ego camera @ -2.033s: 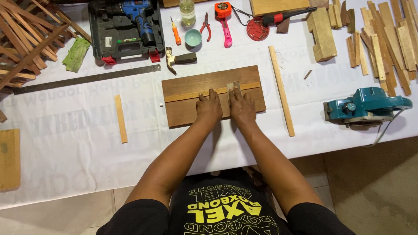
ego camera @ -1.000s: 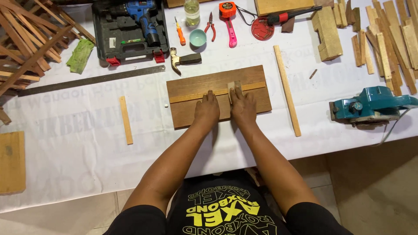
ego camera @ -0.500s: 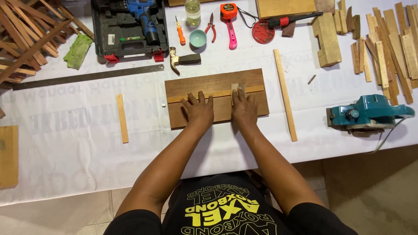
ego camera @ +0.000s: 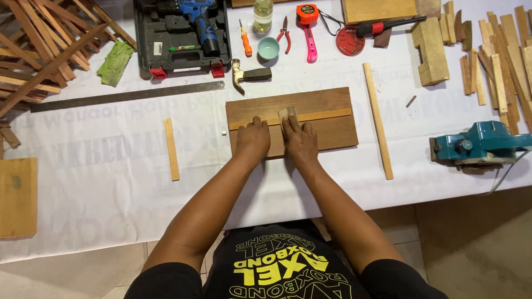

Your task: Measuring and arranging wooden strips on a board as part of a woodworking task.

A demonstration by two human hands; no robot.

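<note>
While the left hand [ego camera: 252, 138] lies flat, steadying the brown rectangular wooden board [ego camera: 321, 130] mid-desk, the small pale sanding block [ego camera: 288, 113] under the flat right hand [ego camera: 299, 141] is best kept along the light thin wooden strip [ego camera: 327, 116].

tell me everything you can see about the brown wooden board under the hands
The brown wooden board is a flat rectangle of dark wood lying lengthwise on the white-covered table. A thin, paler strip runs along it. The left hand and right hand press down on its middle, the right with a small block at its fingertips.
</note>
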